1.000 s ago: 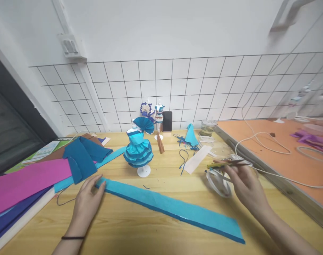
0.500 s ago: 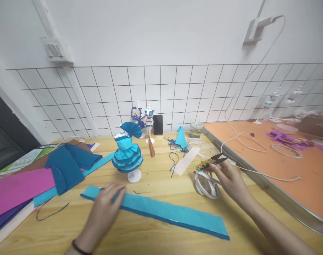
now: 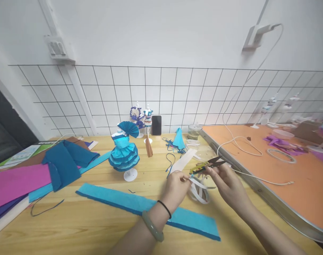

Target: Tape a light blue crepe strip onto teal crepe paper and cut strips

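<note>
My right hand (image 3: pixel 229 182) is closed on a small pair of scissors (image 3: pixel 204 165) with yellow handles; their dark blades stick out above my fingers. Close below the scissors is a roll of white tape (image 3: pixel 200 196), with a loose strip of tape reaching toward my left fingertips. My left hand (image 3: pixel 176 186) has come beside it, thumb and forefinger pinched at the end of this strip. Under my left wrist lies a long folded strip of turquoise crepe paper (image 3: pixel 116 199), partly hidden by my forearm.
A miniature dress form in a turquoise ruffled paper dress (image 3: pixel 123 156) stands behind the strip. Coloured paper sheets (image 3: pixel 20 182) are piled at left. A phone (image 3: pixel 156 125) leans on the wall. A metal-edged orange board (image 3: pixel 296 187) and white cable (image 3: pixel 262 179) lie right.
My left hand has left the turquoise strip and moved right to the tape end, where its fingers pinch. My right hand still holds the scissors in about the same place.
</note>
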Demonstrator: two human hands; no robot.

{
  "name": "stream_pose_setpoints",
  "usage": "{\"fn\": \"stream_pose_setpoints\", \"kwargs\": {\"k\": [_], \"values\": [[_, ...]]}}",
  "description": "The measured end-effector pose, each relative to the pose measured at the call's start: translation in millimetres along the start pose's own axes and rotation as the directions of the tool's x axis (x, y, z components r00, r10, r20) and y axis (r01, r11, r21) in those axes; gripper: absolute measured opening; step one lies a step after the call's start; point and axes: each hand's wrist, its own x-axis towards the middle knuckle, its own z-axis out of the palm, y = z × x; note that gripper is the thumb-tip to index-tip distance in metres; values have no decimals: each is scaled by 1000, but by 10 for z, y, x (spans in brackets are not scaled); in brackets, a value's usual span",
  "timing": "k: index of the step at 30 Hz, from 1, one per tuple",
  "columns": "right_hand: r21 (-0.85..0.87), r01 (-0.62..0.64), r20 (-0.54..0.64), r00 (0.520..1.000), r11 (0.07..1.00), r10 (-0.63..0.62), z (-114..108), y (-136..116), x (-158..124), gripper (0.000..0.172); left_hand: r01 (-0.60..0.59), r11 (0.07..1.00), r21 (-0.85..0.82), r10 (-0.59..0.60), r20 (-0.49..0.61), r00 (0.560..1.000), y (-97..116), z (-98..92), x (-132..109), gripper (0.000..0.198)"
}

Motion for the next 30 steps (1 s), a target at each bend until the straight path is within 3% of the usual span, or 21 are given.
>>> {"fn": "stream_pose_setpoints", "kwargs": {"k": [6, 10, 15, 19, 22, 25, 30], "values": [[-137, -42, -245, 969, 990, 8, -245, 60, -1, 20, 51, 999, 17, -51, 17, 999, -84, -91, 129, 7], [-139, -76, -299, 954, 987, 32, -337, -25, -162, 26, 67, 996, 54, -68, 19, 997, -127, -180, 350, 19], [-129, -102, -40, 994, 986, 98, -313, -39, -451, 28, 106, 987, 118, -104, -20, 994, -193, -279, 524, 25], [-176, -227, 154, 955, 958, 255, -242, 144, -628, 29, 141, 972, 190, -142, -9, 990, -299, -351, 505, 28], [-164, -298, 183, 928, 940, 326, -176, 298, -683, 31, 159, 958, 240, -173, 41, 984, -370, -389, 459, 24], [-142, -282, 188, 933, 949, 306, -88, 329, -647, 31, 174, 948, 268, -198, 62, 978, -396, -411, 426, 25], [27, -211, 303, 933, 977, 193, 173, 81, -453, 25, 199, 944, 262, -219, 48, 975, -405, -417, 423, 26]]}}
